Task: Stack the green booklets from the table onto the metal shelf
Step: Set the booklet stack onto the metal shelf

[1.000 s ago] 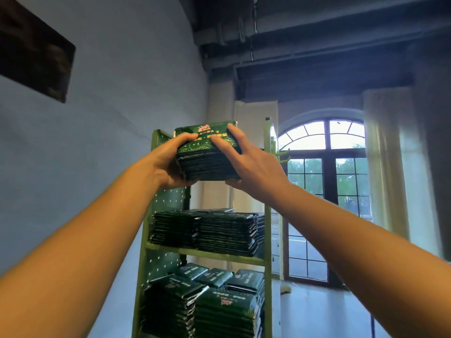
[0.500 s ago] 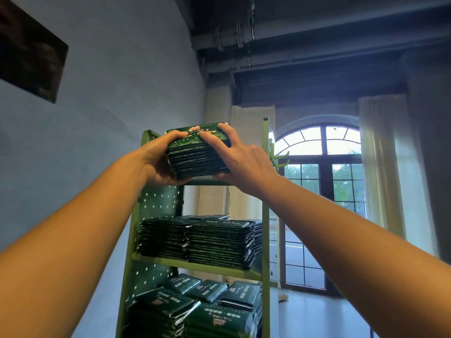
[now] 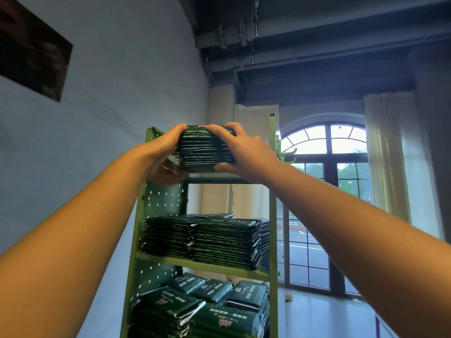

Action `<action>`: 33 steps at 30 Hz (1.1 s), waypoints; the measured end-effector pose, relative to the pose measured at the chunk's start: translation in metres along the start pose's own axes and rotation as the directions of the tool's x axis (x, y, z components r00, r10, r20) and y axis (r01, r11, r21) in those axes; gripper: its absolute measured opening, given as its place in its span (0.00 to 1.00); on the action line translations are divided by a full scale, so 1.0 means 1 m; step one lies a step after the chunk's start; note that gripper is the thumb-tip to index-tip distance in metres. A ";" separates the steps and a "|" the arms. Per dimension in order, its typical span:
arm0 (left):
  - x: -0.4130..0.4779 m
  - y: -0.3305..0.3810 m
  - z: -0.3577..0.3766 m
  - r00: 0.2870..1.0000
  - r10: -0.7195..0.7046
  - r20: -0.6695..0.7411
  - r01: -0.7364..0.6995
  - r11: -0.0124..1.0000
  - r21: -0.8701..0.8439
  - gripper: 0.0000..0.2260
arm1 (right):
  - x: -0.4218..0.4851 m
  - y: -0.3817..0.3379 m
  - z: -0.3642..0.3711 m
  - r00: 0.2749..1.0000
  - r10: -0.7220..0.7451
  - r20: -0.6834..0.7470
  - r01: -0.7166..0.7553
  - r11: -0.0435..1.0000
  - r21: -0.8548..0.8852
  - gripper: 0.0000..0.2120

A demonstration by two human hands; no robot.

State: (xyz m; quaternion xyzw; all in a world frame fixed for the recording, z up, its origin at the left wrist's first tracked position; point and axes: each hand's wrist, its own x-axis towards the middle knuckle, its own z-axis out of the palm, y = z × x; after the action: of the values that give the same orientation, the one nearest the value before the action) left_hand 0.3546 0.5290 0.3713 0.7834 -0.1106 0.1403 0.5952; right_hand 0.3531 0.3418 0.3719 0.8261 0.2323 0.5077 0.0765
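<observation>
A thick stack of dark green booklets (image 3: pixel 203 150) is held level at the top tier of the green metal shelf (image 3: pixel 273 240), its underside just above the top board. My left hand (image 3: pixel 163 154) grips the stack's left side, fingers over the top and thumb below. My right hand (image 3: pixel 244 152) grips the right side the same way. Whether the stack touches the top board is hidden by my hands. The middle tier carries two tall booklet stacks (image 3: pixel 207 240). More booklets (image 3: pixel 207 306) fill the lower tier.
A pale wall (image 3: pixel 109 118) runs close along the shelf's left, with a dark picture (image 3: pixel 31 52) high on it. Behind the shelf are an arched window (image 3: pixel 327 191) and a curtain (image 3: pixel 388 154). Green hooks (image 3: pixel 288 154) stick out from the shelf's right post.
Both hands have carried the stack forward and levelled it over the top tier; its cover, seen before, now shows edge-on. The view has tilted up slightly.
</observation>
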 end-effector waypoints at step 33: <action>0.083 -0.073 0.007 0.747 0.579 -0.328 -0.218 0.679 0.701 0.26 | 0.057 -0.022 0.052 0.988 0.075 0.137 -0.114 0.948 0.298 0.45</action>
State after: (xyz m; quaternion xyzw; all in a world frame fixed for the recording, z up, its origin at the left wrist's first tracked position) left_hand 0.4573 0.5416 0.3331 0.8178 -0.0661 0.5090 0.2604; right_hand 0.4133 0.3928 0.3854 0.8682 0.2626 0.4164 -0.0619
